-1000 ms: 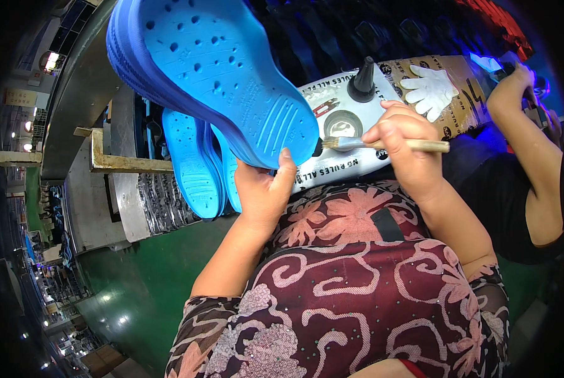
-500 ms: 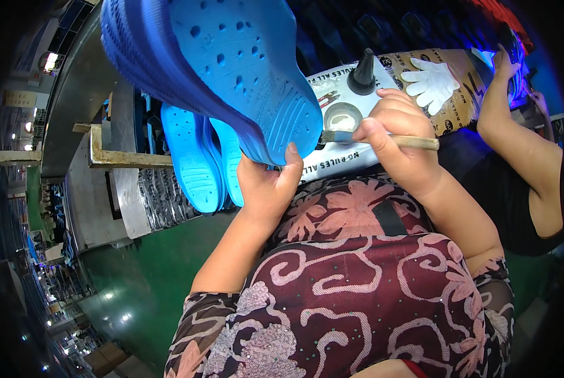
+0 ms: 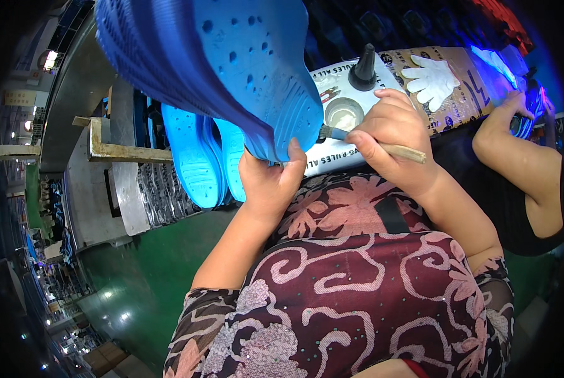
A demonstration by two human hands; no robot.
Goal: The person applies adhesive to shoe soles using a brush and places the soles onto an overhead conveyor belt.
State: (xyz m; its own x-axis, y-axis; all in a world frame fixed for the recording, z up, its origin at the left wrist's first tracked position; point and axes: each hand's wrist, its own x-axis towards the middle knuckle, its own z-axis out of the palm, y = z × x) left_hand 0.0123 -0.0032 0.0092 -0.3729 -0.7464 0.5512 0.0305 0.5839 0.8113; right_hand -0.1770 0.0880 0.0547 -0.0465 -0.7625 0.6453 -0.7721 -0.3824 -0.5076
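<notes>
My left hand (image 3: 270, 179) pinches the lower end of a large blue shoe sole (image 3: 256, 75) with small holes in its face and ridged sides; the thumb presses on its edge. In my right hand (image 3: 395, 135) is a paintbrush (image 3: 408, 153) with a wooden handle and a blue-grey ferrule. Its dark bristles meet the sole's right edge near the bottom; whether they touch it I cannot tell. Just beyond the brush stands a small round cup (image 3: 343, 113) of whitish liquid. Behind that rises a black cone-shaped nozzle (image 3: 362, 70).
More blue soles (image 3: 197, 164) stand at the left, beside a worn metal bracket (image 3: 124, 151). A white glove (image 3: 431, 82) lies on brown cardboard (image 3: 465, 104). On the right, a co-worker's arm (image 3: 515, 148) reaches toward blue-lit items. The green floor (image 3: 143, 296) shows at lower left.
The sole has turned slightly in my left hand, its upper part shifting right. The brush has tilted, its handle end dropping lower. The co-worker's hand at the right has moved lower.
</notes>
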